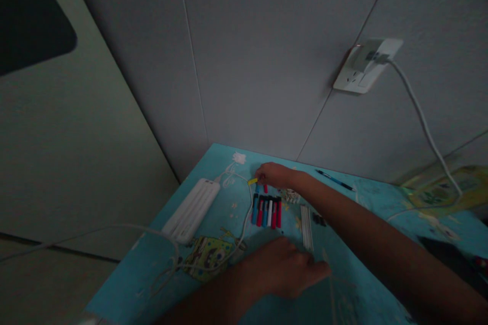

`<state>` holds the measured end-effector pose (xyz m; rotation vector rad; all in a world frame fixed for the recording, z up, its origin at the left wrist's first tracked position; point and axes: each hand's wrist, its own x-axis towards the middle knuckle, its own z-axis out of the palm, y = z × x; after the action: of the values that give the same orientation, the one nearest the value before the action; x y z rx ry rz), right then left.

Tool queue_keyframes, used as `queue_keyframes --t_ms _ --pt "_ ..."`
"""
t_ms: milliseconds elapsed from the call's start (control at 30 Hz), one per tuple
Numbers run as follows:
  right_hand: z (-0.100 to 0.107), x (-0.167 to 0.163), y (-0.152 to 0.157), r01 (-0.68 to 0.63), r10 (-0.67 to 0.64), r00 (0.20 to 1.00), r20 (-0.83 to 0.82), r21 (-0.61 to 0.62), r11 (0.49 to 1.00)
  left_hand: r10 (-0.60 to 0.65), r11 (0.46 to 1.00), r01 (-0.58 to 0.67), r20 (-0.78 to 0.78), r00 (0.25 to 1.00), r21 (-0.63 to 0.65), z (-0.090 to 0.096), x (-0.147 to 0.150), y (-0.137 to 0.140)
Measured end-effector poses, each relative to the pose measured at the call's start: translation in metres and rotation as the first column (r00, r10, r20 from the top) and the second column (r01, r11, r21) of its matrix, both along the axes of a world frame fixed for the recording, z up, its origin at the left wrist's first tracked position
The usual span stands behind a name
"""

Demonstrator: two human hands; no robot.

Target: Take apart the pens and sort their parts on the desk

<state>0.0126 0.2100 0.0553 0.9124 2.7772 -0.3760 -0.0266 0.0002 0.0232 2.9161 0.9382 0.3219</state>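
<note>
While the right hand (276, 175) reaches over the far part of the desk (224, 294), its fingers are drawn together at one end of a yellow piece (252, 181), apparently pinching it. This piece lies beside a bend of the white cord (246, 213), just above a blue piece (256, 189) and near a red piece (266, 189) that shows below the hand. Nearer the person is a side-by-side row of pens (270, 212), blue, red and white, with dark upper ends.

The left hand (284, 269) is below that row, its back turned up and one digit stretched out to the right; its palm side is hidden, so I cannot tell how far it is closed or whether it holds anything.

Right of the row are white sticks (306, 227) and some dark bits (318, 219), close to the right forearm. Farther back, a blue and black pen (335, 180) lies near the wall (259, 61).

On the left sits a white power strip (192, 210), any markings too small to read. SpongeBob (209, 256) is printed on the desk cover. At the far right, the design on a yellow pack (438, 188) is blurred, its lettering unreadable
</note>
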Motion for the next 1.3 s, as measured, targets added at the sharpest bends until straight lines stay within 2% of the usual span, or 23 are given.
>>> queue_keyframes --t_ms 233,433,733,833,900,967,1067,1100,1133,1200,1267,1300 --pt "-0.004 0.013 -0.010 0.167 -0.167 0.986 -0.006 0.087 0.982 -0.001 1.000 0.001 0.018 1.000 -0.003 0.003 -0.001 0.000" --pt "-0.012 0.013 -0.014 0.227 -0.228 0.974 0.001 0.072 0.971 -0.003 1.000 0.003 -0.002 1.000 -0.010 0.005 -0.001 -0.001" --pt "-0.015 0.007 -0.022 0.275 -0.275 0.961 -0.033 -0.003 0.961 0.000 1.000 0.000 -0.026 1.000 -0.026 0.003 -0.001 0.000" --pt "-0.007 0.006 -0.026 0.298 -0.297 0.949 -0.104 -0.004 0.955 0.004 1.000 -0.004 -0.021 1.000 -0.022 0.001 -0.002 0.000" --pt "0.006 0.014 -0.030 0.324 -0.316 0.931 -0.186 0.017 0.946 0.006 0.999 -0.007 -0.013 1.000 -0.033 0.001 -0.002 0.000" --pt "0.025 0.032 -0.038 0.356 -0.332 0.901 -0.279 0.040 0.934 0.047 0.998 -0.046 0.004 0.999 -0.052 0.002 -0.001 0.001" --pt "0.055 0.080 -0.061 0.417 -0.358 0.844 -0.400 0.069 0.906 0.216 0.973 -0.209 0.070 0.974 -0.093 0.003 -0.001 0.003" --pt "0.061 0.099 -0.073 0.452 -0.373 0.810 -0.453 0.075 0.889 0.287 0.955 -0.275 0.105 0.952 -0.114 0.003 0.000 0.004" --pt "0.065 0.117 -0.087 0.499 -0.392 0.726 -0.565 0.041 0.866 0.349 0.933 -0.330 0.143 0.926 -0.140 0.003 0.000 0.006" --pt "0.062 0.148 -0.118 0.573 -0.457 0.556 -0.694 -0.078 0.816 0.438 0.894 -0.399 0.218 0.872 -0.202 0.003 0.000 0.008" --pt "0.047 0.165 -0.149 0.573 -0.533 0.491 -0.689 -0.205 0.793 0.470 0.877 -0.406 0.280 0.837 -0.257 0.002 0.002 0.008" --pt "0.036 0.168 -0.163 0.544 -0.558 0.487 -0.672 -0.267 0.796 0.473 0.875 -0.399 0.305 0.826 -0.276 0.000 0.003 0.008"
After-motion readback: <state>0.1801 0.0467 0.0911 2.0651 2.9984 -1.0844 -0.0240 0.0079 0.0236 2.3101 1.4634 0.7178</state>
